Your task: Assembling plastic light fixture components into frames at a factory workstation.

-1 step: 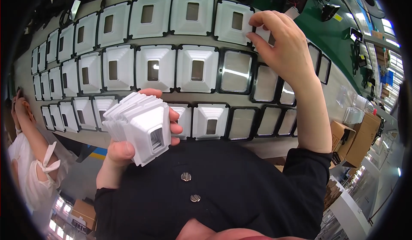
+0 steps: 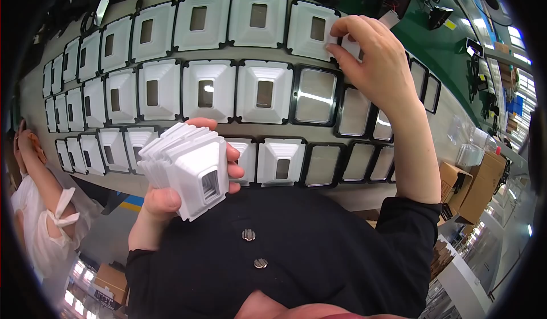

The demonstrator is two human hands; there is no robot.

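My left hand (image 2: 162,202) grips a stack of nested white plastic bezels (image 2: 196,173), tapered and each with a rectangular window; the thumb is on the near side and fingertips show at the far side. At the far row, my right hand (image 2: 379,62) has its thumb and index finger closed on the left edge of another white bezel (image 2: 352,47), mostly hidden beneath the hand. Left of these fingertips, a seated white bezel (image 2: 312,29) fills a black frame. Nearer me, a black frame with a clear pane (image 2: 315,95) has no bezel in it.
Three rows of black frames cover the table (image 2: 250,129), those toward the left holding white bezels. More pane-only frames (image 2: 325,164) lie at right. Another person's arm (image 2: 43,171) reaches in at far left. Cardboard boxes (image 2: 478,182) stand at right, beside clear plastic items (image 2: 470,153).
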